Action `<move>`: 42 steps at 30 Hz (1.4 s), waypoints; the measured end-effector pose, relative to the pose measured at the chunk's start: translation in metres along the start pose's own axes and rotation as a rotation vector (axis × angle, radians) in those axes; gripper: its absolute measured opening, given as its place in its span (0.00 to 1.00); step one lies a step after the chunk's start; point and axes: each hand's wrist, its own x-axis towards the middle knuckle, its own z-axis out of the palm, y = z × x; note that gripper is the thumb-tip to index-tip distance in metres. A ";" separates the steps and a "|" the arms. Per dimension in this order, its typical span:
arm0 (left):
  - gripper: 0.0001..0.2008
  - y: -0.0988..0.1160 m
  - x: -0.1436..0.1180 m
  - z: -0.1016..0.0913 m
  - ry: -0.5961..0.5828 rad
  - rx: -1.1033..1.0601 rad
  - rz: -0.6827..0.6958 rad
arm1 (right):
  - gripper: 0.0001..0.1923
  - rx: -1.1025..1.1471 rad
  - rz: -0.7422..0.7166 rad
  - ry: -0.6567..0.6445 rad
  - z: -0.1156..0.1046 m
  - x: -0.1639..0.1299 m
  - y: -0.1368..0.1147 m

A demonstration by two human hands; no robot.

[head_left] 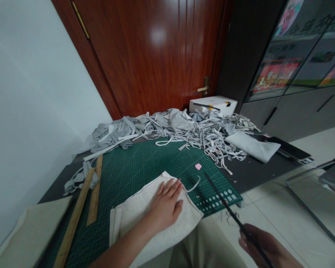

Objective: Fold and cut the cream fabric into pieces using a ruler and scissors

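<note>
Green cutting mat (145,163) under strip pile (184,130), left hand (164,204) flat on folded cloth (134,216), right hand (264,245) gripping scissors (226,204), wooden door (156,52) behind.

Heap of grey fabric strips (201,136), two wooden rulers (96,190), white box (213,105), pink chalk (198,166)

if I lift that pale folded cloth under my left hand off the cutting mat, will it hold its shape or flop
The folded cloth will probably flop: its near edge already droops over the table edge. It looks light, so the left hand pressing it likely keeps it from sliding on the smooth cutting mat. Its layers may separate when lifted.
</note>
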 end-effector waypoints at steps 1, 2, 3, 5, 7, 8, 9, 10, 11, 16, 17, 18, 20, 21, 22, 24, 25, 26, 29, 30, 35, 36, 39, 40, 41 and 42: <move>0.26 0.000 0.000 0.000 0.004 -0.002 0.000 | 0.23 -0.019 -0.047 0.023 -0.002 0.007 0.001; 0.26 -0.001 0.001 0.001 0.003 -0.003 0.000 | 0.23 -0.037 -0.089 0.021 -0.003 0.015 0.000; 0.26 -0.001 0.001 0.001 -0.001 -0.003 -0.001 | 0.22 -0.047 -0.116 -0.002 -0.002 0.024 -0.005; 0.27 -0.002 0.001 0.001 -0.012 -0.001 -0.005 | 0.18 -0.048 -0.198 -0.019 0.005 0.044 -0.022; 0.27 -0.002 0.001 0.002 -0.017 -0.001 -0.009 | 0.15 -0.075 -0.292 -0.022 0.020 0.066 -0.044; 0.28 -0.002 0.001 0.002 -0.016 -0.002 -0.011 | 0.15 -0.131 -0.307 -0.007 0.030 0.077 -0.054; 0.28 -0.002 0.001 0.002 -0.014 -0.002 -0.013 | 0.15 -0.223 -0.304 0.015 0.041 0.087 -0.064; 0.28 -0.003 0.001 0.002 -0.012 -0.002 -0.014 | 0.16 -0.333 -0.304 0.048 0.051 0.096 -0.072; 0.28 -0.003 0.002 0.002 -0.010 -0.001 -0.015 | 0.17 -0.431 -0.302 0.054 0.061 0.104 -0.079; 0.36 -0.004 0.003 0.005 -0.002 -0.001 -0.056 | 0.16 -0.621 -0.276 0.050 0.097 0.124 -0.093; 0.37 -0.004 0.003 0.006 0.005 -0.005 -0.062 | 0.15 -0.635 -0.269 0.052 0.101 0.125 -0.095; 0.38 -0.005 0.003 0.007 0.014 -0.010 -0.063 | 0.14 -0.648 -0.259 0.050 0.105 0.126 -0.096; 0.39 -0.005 0.003 0.010 0.036 -0.022 -0.059 | 0.14 -0.674 -0.239 0.040 0.110 0.128 -0.099; 0.39 -0.006 0.003 0.012 0.046 -0.027 -0.060 | 0.14 -0.687 -0.232 0.035 0.111 0.129 -0.100; 0.38 -0.006 0.003 0.013 0.055 -0.029 -0.062 | 0.14 -0.699 -0.226 0.029 0.112 0.130 -0.102; 0.37 -0.007 0.003 0.014 0.065 -0.026 -0.064 | 0.15 -0.720 -0.216 0.015 0.111 0.134 -0.106; 0.35 -0.007 0.003 0.014 0.067 -0.025 -0.062 | 0.15 -0.727 -0.210 0.008 0.110 0.135 -0.107; 0.33 -0.006 0.003 0.013 0.068 -0.026 -0.057 | 0.16 -0.732 -0.205 0.002 0.108 0.137 -0.109; 0.29 -0.005 0.003 0.011 0.064 -0.031 -0.040 | 0.16 -0.739 -0.193 -0.019 0.105 0.140 -0.113; 0.28 -0.005 0.003 0.010 0.061 -0.030 -0.038 | 0.15 -0.738 -0.192 -0.029 0.105 0.141 -0.114; 0.27 -0.003 0.004 0.006 0.042 -0.026 -0.044 | 0.10 -0.702 -0.185 -0.097 0.108 0.148 -0.108; 0.28 -0.003 0.004 0.006 0.040 -0.031 -0.044 | 0.10 -0.692 -0.179 -0.113 0.108 0.150 -0.106; 0.29 -0.002 0.003 0.005 0.030 -0.035 -0.046 | 0.09 -0.684 -0.176 -0.148 0.105 0.153 -0.104; 0.28 -0.002 0.003 0.005 0.025 -0.031 -0.044 | 0.08 -0.690 -0.183 -0.149 0.104 0.153 -0.105; 0.28 -0.003 0.003 0.006 0.023 -0.026 -0.042 | 0.08 -0.700 -0.193 -0.148 0.102 0.152 -0.107; 0.28 -0.003 0.003 0.006 0.024 -0.021 -0.039 | 0.08 -0.712 -0.201 -0.147 0.100 0.152 -0.110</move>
